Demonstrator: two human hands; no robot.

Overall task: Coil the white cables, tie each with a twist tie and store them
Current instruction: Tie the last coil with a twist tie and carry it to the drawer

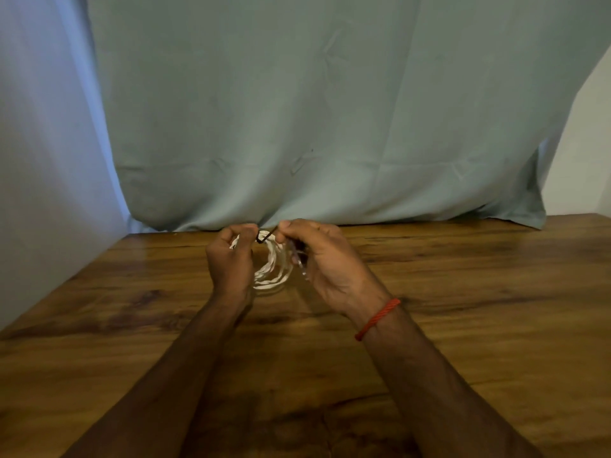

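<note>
Left hand (231, 259) is gripping the coiled white cable (271, 272) over the worktop (429, 325) to bunch its loops, while the right hand (317, 256) is pinching the dark twist tie (264, 238) around them.

Plain room: wooden table (463, 325), draped sheet (297, 110).

views: one, head-worn, wide-angle
position: above the near edge of the table (463, 325), at the person's head
facing: forward and down, across the table to the cloth (297, 110) hung behind its far edge
range: close; forearms enter from the bottom
centre: left hand (228, 262) and right hand (327, 262) above the table's far half, on cable (272, 272) and tie (267, 235)
coverage: table's left edge and far edge in frame, wall (39, 160) left of the table
</note>
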